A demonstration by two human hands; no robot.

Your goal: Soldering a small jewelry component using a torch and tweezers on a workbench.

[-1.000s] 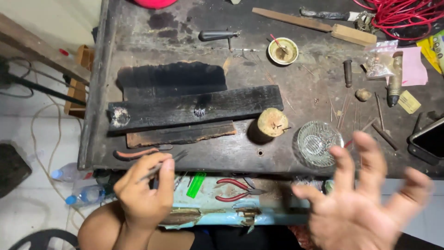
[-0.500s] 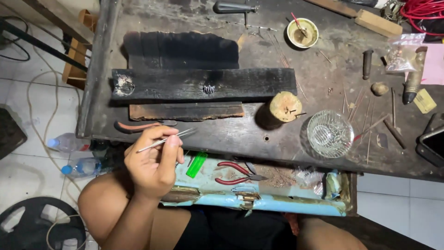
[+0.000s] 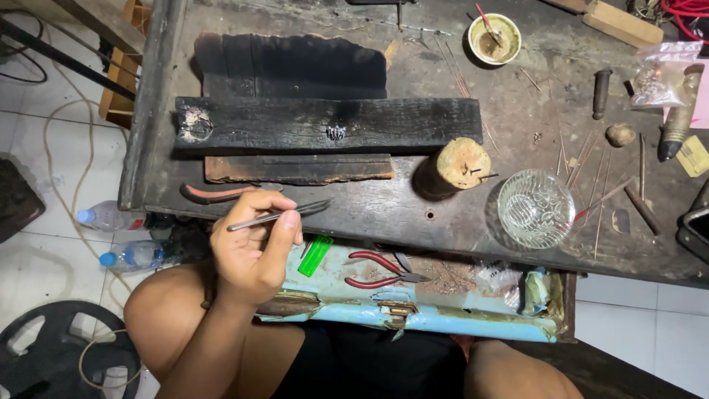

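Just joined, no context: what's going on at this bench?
A person sits at a dark, scorched workbench. Their left hand holds metal tweezers near the bench's front edge, tips pointing right. The right hand is out of view. On the bench lie a charred wooden block with a small metal piece on it, a wooden stump and a glass bowl. Red-handled pliers rest in the open blue drawer below.

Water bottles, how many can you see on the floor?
2. One plastic bottle with a blue cap lies on the white floor tiles left of the workbench; the second bottle lies just below it, nearer the knee. Others may hide under the bench.
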